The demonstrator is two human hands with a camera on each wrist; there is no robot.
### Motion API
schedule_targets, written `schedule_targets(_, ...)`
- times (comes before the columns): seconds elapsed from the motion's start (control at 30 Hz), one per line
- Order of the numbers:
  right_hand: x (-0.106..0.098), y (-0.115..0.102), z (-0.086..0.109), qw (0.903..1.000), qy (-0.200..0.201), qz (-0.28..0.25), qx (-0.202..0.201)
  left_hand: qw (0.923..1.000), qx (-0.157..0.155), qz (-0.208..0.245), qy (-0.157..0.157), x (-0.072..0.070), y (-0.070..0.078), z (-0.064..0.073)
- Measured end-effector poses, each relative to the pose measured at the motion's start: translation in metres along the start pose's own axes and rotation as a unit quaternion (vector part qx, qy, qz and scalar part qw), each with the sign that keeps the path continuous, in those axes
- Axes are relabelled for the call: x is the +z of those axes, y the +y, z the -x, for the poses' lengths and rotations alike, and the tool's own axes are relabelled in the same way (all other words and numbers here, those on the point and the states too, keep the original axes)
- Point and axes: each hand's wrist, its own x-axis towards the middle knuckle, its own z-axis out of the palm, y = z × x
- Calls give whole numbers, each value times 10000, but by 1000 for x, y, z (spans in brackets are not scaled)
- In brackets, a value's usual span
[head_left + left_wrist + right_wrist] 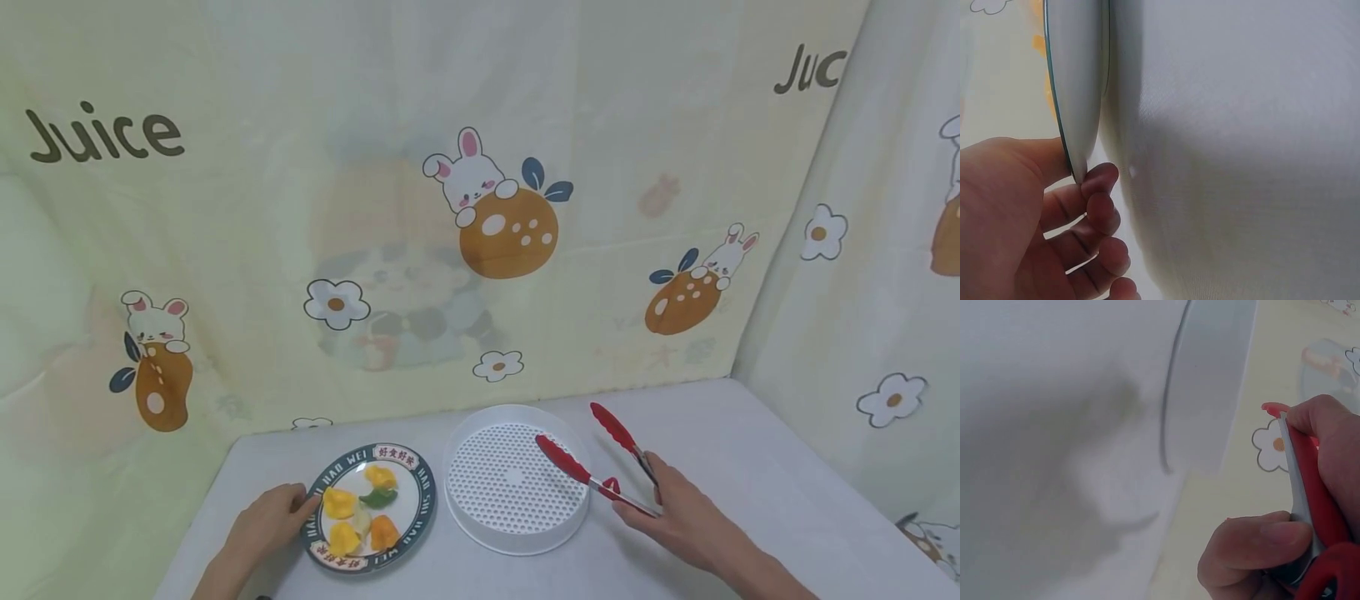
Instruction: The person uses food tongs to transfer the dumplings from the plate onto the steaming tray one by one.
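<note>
A round plate (424, 521) with a dark patterned rim carries several small dumpling-like pieces (344, 539) in yellow, orange, green and pale colours. My left hand (268, 518) pinches the plate's left edge; in the left wrist view the thumb is over the rim and the index finger under it. In my right hand (678, 512) is a pair of tongs (564, 460) with red tips and metal arms, gripped with the arms spread apart. One tong tip overlaps the right part of a white round perforated steamer tray (513, 479); the other points beyond its right side.
The steamer tray stands just right of the plate on a white-covered table (750, 442). Behind the table hangs a pale yellow curtain (600, 108) printed with rabbits, fruit and flowers. It continues along the right side.
</note>
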Motion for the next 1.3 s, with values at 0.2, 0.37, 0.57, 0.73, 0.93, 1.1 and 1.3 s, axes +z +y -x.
schedule_targets(0.2,6,-12,-2,10000,-38,43,-58,10000,-60,25,-35,0,1,-1)
schedule_targets(0.37,10,-20,-2,9998,-101,-30,-161,9999,-96,86,-77,0,2,0)
schedule_targets(0.57,15,-34,-2,9995,-189,-50,-237,9999,-74,85,-80,0,2,1)
schedule_targets(0.73,19,-51,-2,9992,-258,2,-300,9999,-68,125,-57,0,1,0)
schedule_targets(0.93,26,-69,-3,9985,-355,-20,-426,9998,-144,155,-66,0,1,0)
schedule_targets(1.1,31,-80,-2,9982,-445,44,-394,9998,-123,138,-118,1,1,0)
schedule_targets(1.3,37,-92,-2,9974,-433,105,-564,9998,-112,146,-92,-1,3,2)
